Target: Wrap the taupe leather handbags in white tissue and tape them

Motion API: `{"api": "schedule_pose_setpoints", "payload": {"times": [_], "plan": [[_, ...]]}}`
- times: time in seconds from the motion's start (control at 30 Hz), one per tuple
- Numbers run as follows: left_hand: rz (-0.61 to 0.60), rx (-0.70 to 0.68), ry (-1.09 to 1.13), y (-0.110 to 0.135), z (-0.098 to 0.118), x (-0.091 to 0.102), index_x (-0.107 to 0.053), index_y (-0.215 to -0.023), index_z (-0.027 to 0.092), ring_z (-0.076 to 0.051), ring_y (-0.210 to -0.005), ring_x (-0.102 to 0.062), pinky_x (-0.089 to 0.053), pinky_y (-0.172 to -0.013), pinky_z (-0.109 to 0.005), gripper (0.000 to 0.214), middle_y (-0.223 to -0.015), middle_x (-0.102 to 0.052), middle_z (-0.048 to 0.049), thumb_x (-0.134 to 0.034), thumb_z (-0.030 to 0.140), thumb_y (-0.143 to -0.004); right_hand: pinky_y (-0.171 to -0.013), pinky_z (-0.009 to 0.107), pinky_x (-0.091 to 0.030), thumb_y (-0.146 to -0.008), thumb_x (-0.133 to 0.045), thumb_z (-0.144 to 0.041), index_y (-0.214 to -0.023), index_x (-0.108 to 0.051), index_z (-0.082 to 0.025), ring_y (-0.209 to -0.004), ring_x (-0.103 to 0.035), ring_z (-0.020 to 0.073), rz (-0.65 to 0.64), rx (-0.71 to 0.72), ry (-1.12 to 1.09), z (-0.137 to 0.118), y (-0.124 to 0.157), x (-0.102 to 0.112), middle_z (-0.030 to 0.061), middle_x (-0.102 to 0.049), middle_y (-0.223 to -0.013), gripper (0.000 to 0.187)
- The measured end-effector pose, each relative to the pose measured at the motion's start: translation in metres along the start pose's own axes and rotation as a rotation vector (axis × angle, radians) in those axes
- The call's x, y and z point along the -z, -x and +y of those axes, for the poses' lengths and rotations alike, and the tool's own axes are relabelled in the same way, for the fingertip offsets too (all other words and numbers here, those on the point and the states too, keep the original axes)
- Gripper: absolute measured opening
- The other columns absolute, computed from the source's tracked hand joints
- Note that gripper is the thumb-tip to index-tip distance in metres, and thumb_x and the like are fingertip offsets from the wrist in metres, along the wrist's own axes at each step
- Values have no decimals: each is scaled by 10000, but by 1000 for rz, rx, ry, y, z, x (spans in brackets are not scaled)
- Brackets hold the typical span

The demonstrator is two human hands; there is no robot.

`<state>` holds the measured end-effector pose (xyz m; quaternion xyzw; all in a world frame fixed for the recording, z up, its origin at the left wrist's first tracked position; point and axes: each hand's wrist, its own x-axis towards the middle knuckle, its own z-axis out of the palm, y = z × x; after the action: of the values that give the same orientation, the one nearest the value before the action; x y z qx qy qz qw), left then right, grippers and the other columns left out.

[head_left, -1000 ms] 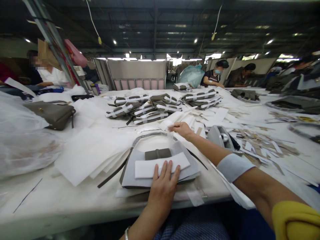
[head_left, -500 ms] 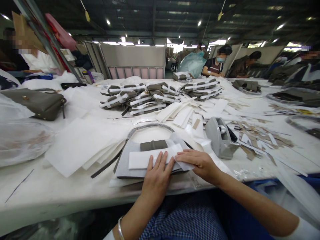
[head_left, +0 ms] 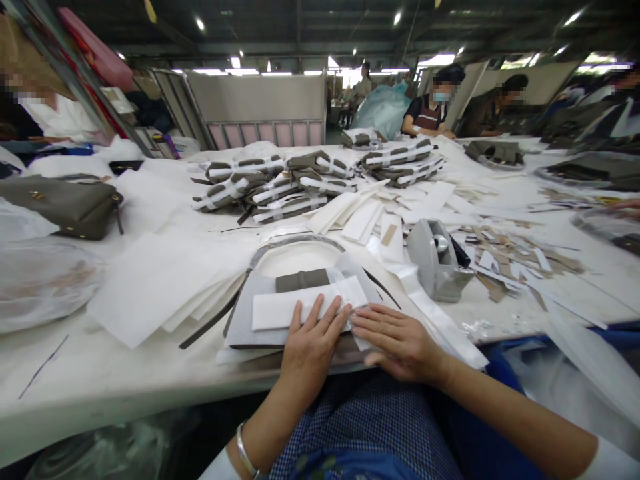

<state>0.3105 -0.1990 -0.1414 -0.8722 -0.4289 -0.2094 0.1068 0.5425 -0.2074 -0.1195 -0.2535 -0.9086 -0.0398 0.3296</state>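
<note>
Both hands lie open and flat. The left hand [head_left: 313,340] presses palm-down on the near right end of one white foam strip [head_left: 277,311], and the right hand [head_left: 400,341] rests just to its right, fingers spread on thin white wrapping. The strip lies across one flat grey bag [head_left: 243,323] at the near edge of the table [head_left: 100,387]. One grey tape dispenser [head_left: 436,261] stands to the right, and one stack of white sheets [head_left: 150,287] lies to the left. A clear plastic bag [head_left: 40,280] at the left edge holds contents too blurred to tell.

Both hands, left [head_left: 311,341] & right [head_left: 400,341], flat on white foam strip [head_left: 280,311] atop grey bag [head_left: 250,320].
</note>
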Motion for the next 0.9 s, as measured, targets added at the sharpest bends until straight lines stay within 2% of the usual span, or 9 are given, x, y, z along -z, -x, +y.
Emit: {"api": "schedule_pose_setpoints", "payload": {"times": [0.1, 0.2, 0.3, 0.37, 0.47, 0.57, 0.7, 0.8, 0.9], "plan": [[-11, 6, 16, -1, -1, 0, -314, -1494, 349, -251, -1419, -361, -290, -1173, -581, 529, -1523, -390, 50, -488, 367, -994, -1053, 412, -510, -959, -564, -366, -1160, -685, -206, -1052, -696, 205, 71, -103, -137, 2, -10, 13, 79, -749, -1074, 284], [-33, 12, 15, -2, -1, 1, -294, -1502, 345, -254, -1421, -356, -284, -1172, -591, 552, -1529, -377, 55, -500, 349, -990, -1095, 421, -467, -949, -596, -310, -1209, -655, -219, -1131, -657, 207, 56, -183, -76, 14, -23, 16, 72, -726, -1147, 282], [-65, 21, 28, -2, -1, 2, -285, -1509, 326, -249, -1434, -331, -275, -1178, -586, 600, -1533, -373, 50, -539, 302, -967, -1143, 483, -401, -934, -622, -343, -1388, -519, -180, -1312, -521, 256, -123, -169, 7, 30, -23, 5, 119, -609, -1353, 493], [-81, 27, 52, -2, -1, 4, -302, -1507, 313, -244, -1443, -315, -251, -1190, -580, 615, -1530, -384, 44, -555, 277, -948, -1148, 485, -394, -944, -602, -282, -1444, -455, -183, -1362, -465, 256, -186, -148, 14, 37, -16, -5, 122, -561, -1408, 531], [-97, 40, 95, -2, 0, 9, -339, -1497, 290, -249, -1452, -295, -202, -1207, -575, 606, -1527, -397, 21, -561, 267, -934, -1150, 474, -392, -950, -554, -172, -1483, -400, -195, -1398, -414, 239, -137, -118, 13, 42, -4, -18, 119, -536, -1435, 555], [-103, 58, 130, -8, 5, 15, -390, -1470, 246, -294, -1436, -323, -195, -1193, -610, 565, -1516, -425, -24, -552, 384, -947, -1148, 474, -393, -963, -525, -161, -1488, -391, -188, -1403, -406, 233, -69, -92, 9, 42, 3, -25, 126, -542, -1427, 542], [-66, 125, 125, -21, 16, 16, -541, -1328, 188, -337, -1357, -440, -246, -1148, -654, 471, -1415, -554, -78, -476, 494, -976, -1135, 469, -408, -978, -532, -217, -1476, -410, -187, -1387, -430, 237, -40, -80, 10, 43, 3, -27, 135, -559, -1409, 514], [-8, 118, 63, -26, 20, 5, -581, -1269, 174, -341, -1304, -501, -295, -1122, -647, 404, -1376, -587, -92, -469, 446, -993, -1126, 466, -420, -980, -542, -261, -1458, -436, -181, -1374, -449, 242, -31, -85, 20, 43, 4, -28, 140, -568, -1397, 496], [106, 32, 25, -21, 20, -9, -564, -1299, 190, -306, -1300, -514, -299, -1142, -593, 334, -1390, -575, -60, -477, 325, -1005, -1123, 475, -426, -987, -529, -277, -1437, -461, -164, -1375, -446, 252, -13, -85, 20, 42, 6, -31, 149, -574, -1388, 469]]}}
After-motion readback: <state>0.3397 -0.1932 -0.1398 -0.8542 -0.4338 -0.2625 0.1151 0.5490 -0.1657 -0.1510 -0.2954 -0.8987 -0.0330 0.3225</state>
